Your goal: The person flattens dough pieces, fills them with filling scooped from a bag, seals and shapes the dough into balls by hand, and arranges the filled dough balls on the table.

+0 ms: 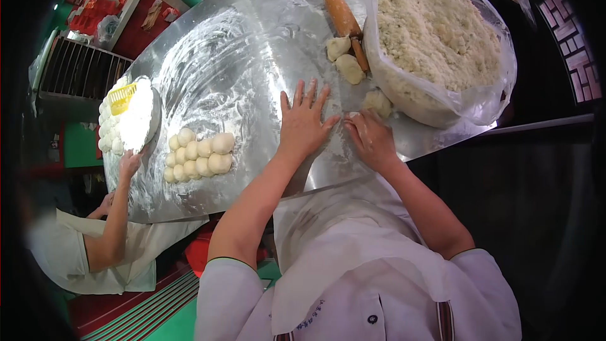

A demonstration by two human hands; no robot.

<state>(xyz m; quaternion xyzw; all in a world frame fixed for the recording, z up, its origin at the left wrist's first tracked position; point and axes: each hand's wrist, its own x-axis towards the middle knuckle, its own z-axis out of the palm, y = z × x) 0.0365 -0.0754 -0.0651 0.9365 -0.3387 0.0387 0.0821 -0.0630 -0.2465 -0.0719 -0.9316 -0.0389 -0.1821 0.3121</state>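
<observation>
- My left hand (pixel 306 120) is spread, palm down, its back facing up toward me.
- The left fingers (pixel 298 93) point forward, away from my body, with gaps between them; the left thumb (pixel 331 122) sticks out toward my right.
- My left forearm (pixel 260 194) is bare and slants forward and inward from a bent elbow.
- My right hand (pixel 374 141) is near the left thumb, apart from it, back upward and more compact.
- The right fingers (pixel 355 126) are bent and angled toward my left; what lies under that palm is hidden.
- My right forearm (pixel 429 205), also bare, slants forward and inward, its elbow out to the side.
</observation>
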